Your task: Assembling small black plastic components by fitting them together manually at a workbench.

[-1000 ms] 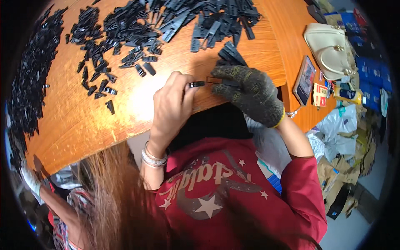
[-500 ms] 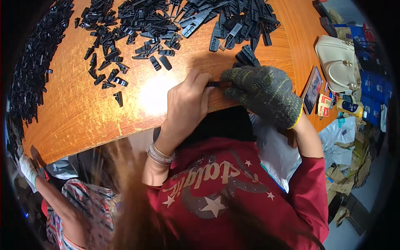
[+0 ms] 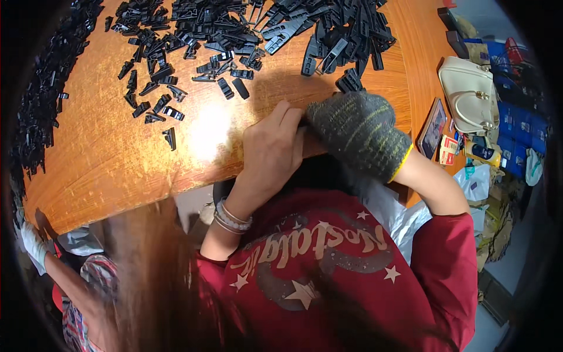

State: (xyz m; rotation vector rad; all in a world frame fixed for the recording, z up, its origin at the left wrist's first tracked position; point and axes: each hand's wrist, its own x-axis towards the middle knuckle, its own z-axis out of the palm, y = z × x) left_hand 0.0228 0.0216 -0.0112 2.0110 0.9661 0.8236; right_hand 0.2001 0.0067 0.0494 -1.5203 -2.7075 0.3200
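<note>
My left hand point(image 3: 272, 146), bare with bracelets at the wrist, is closed at the table's front edge. My right hand point(image 3: 358, 132), in a dark grey knitted glove with a yellow cuff, is closed right beside it. A small black plastic part point(image 3: 304, 121) is pinched between the two hands; fingers and glove cover nearly all of it. Just beyond the glove lie a few black ridged plastic pieces point(image 3: 349, 81). Farther back are a heap of long black slotted strips point(image 3: 340, 44) and, left of it, a heap of small black clip-like parts point(image 3: 211, 26).
The wooden table point(image 3: 105, 170) has a worn front edge. Another long pile of black parts point(image 3: 44, 100) lies far left, near a co-worker's white-gloved hand point(image 3: 34, 246). At the right are a tablet-like device point(image 3: 432, 129), a small red-and-white packet point(image 3: 448, 150) and a cream handbag point(image 3: 469, 97).
My hands have come closer together, and the black part that showed between them is now mostly covered. The left hand has shifted slightly right; the view has moved a little.
</note>
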